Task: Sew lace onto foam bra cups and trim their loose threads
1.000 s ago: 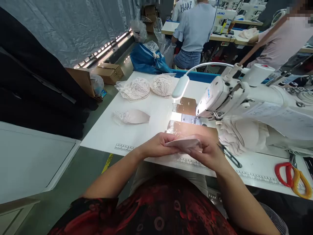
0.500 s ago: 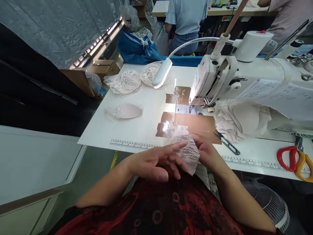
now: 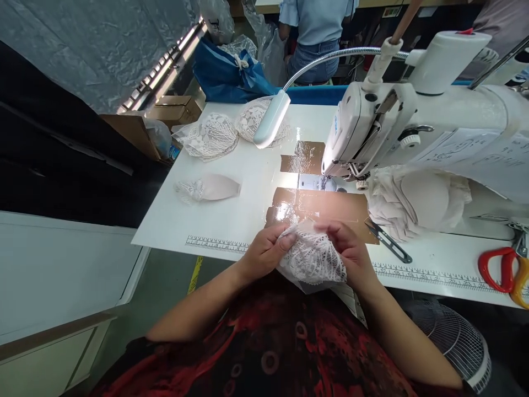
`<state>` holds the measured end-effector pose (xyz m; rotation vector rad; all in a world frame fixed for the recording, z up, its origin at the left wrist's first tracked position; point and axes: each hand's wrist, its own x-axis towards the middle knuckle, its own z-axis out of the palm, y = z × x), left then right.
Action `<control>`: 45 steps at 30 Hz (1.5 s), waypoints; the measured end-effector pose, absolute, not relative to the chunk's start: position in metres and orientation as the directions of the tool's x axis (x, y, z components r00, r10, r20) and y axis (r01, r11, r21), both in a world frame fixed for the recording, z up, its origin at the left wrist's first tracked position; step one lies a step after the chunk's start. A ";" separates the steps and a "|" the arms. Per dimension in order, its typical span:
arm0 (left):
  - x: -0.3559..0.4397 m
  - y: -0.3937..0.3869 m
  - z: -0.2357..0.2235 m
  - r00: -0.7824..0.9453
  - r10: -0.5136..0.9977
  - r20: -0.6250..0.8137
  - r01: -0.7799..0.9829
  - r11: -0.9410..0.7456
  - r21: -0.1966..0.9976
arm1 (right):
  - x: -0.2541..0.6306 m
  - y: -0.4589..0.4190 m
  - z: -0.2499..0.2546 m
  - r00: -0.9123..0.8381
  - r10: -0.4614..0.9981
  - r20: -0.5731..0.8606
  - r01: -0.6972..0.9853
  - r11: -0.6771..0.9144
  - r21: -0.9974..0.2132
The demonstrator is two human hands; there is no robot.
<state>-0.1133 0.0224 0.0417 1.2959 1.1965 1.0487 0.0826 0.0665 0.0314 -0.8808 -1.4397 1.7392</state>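
A white lace bra cup [image 3: 316, 259] is held between my two hands at the front edge of the sewing table. My left hand [image 3: 268, 248] pinches its upper left side, thumb on top of the lace. The fingers of my right hand [image 3: 349, 251] are closed on its right edge, slightly blurred. Just beyond the cup lies brown tape [image 3: 326, 204] on the tabletop. Behind that are the needle plate and presser foot of a white sewing machine [image 3: 363, 132]. Thread snips [image 3: 388, 242] lie to the right of my right hand.
Two lace cups [image 3: 212, 135] lie at the back left, with a beige-and-lace piece [image 3: 215, 188] nearer. Beige cup pieces [image 3: 421, 201] are piled under the machine arm. Scissors [image 3: 498, 270] rest at the right edge. A lamp [image 3: 273, 118] overhangs the table. A fan [image 3: 454, 342] stands below. A person [image 3: 316, 33] sits beyond.
My left hand has gone from loosely spread fingers to pinching the lace cup's left side. The cup has turned and is spread wider between both hands. The view has shifted slightly.
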 end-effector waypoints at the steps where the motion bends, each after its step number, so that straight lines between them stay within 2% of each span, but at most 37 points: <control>1: -0.113 0.022 0.041 0.090 0.996 -0.011 0.100 0.002 0.995 | 0.085 0.069 0.031 -0.560 0.827 -0.046 -0.054 -0.093 -0.994; 4: -0.116 0.022 0.041 0.036 0.997 0.071 0.145 -0.076 0.987 | 0.090 0.074 0.032 -0.658 0.753 0.011 -0.043 -0.022 -0.999; 7: -0.119 0.024 0.041 0.067 0.996 0.065 0.134 -0.074 0.988 | 0.089 0.075 0.037 -0.686 0.728 0.023 -0.036 -0.002 -0.999; 9: -0.120 0.026 0.039 0.110 0.994 -0.019 0.041 0.015 0.999 | 0.086 0.073 0.039 -0.673 0.739 -0.026 0.030 -0.008 -1.000; 11: -0.120 0.028 0.037 0.059 0.988 -0.144 -0.172 0.152 0.973 | 0.083 0.070 0.037 -0.614 0.787 -0.065 0.034 -0.056 -0.998; 14: -0.121 0.027 0.033 0.010 0.952 -0.305 -0.590 0.252 0.767 | 0.080 0.068 0.032 -0.491 0.868 -0.072 -0.087 -0.131 -0.988; 15: -0.121 0.026 0.032 0.065 0.944 -0.324 -0.678 0.279 0.679 | 0.079 0.068 0.030 -0.451 0.890 -0.060 -0.127 -0.130 -0.983; 17: -0.118 0.021 0.032 0.245 0.917 -0.314 -0.740 0.386 0.551 | 0.076 0.069 0.029 -0.395 0.918 -0.022 -0.142 -0.085 -0.986; 19: -0.110 0.017 0.032 0.357 0.879 -0.315 -0.715 0.474 0.513 | 0.070 0.070 0.029 -0.395 0.919 0.010 -0.072 -0.019 -0.997; 22: -0.094 0.016 0.033 0.289 0.869 -0.402 -0.706 0.477 0.523 | 0.059 0.071 0.029 -0.420 0.908 -0.020 0.012 -0.017 -1.000; 24: -0.087 0.018 0.032 0.199 0.866 -0.459 -0.713 0.449 0.538 | 0.053 0.071 0.028 -0.361 0.929 -0.081 -0.086 -0.120 -0.989; 26: -0.089 0.017 0.032 0.194 0.870 -0.454 -0.678 0.453 0.579 | 0.051 0.073 0.026 -0.255 0.954 -0.159 -0.252 -0.224 -0.941; 27: -0.095 0.015 0.032 0.240 0.876 -0.418 -0.632 0.467 0.618 | 0.052 0.075 0.026 -0.213 0.958 -0.192 -0.321 -0.254 -0.912; 29: -0.115 0.009 0.036 0.457 0.840 -0.294 -0.455 0.504 0.734 | 0.056 0.077 0.027 -0.219 0.951 -0.217 -0.368 -0.287 -0.884; 31: -0.140 0.005 0.046 0.694 0.699 -0.173 -0.240 0.451 0.860 | 0.063 0.078 0.032 -0.348 0.917 -0.195 -0.306 -0.308 -0.901; 32: -0.152 0.004 0.053 0.712 0.692 -0.116 -0.211 0.368 0.906 | 0.066 0.078 0.035 -0.424 0.889 -0.176 -0.252 -0.302 -0.919; 34: -0.168 0.006 0.066 0.526 0.851 -0.009 -0.177 0.121 0.977 | 0.070 0.075 0.041 -0.548 0.826 -0.131 -0.140 -0.245 -0.959; 36: -0.172 0.011 0.075 0.282 0.956 0.076 0.024 -0.086 0.996 | 0.070 0.070 0.047 -0.629 0.772 -0.091 -0.054 -0.160 -0.986; 37: -0.171 0.014 0.077 0.233 0.969 0.087 0.149 -0.123 0.981 | 0.069 0.067 0.049 -0.659 0.748 -0.081 -0.020 -0.124 -0.992; 39: -0.164 0.018 0.075 0.273 0.962 0.024 0.288 -0.106 0.952 | 0.065 0.063 0.051 -0.686 0.723 -0.075 0.035 -0.070 -0.997; 42: -0.153 0.019 0.065 0.356 0.934 -0.036 0.253 -0.059 0.966 | 0.060 0.060 0.052 -0.659 0.751 -0.041 0.074 0.011 -0.997; 45: -0.150 0.016 0.059 0.367 0.930 -0.003 0.216 -0.082 0.973 | 0.057 0.061 0.052 -0.600 0.800 0.025 0.058 0.074 -0.996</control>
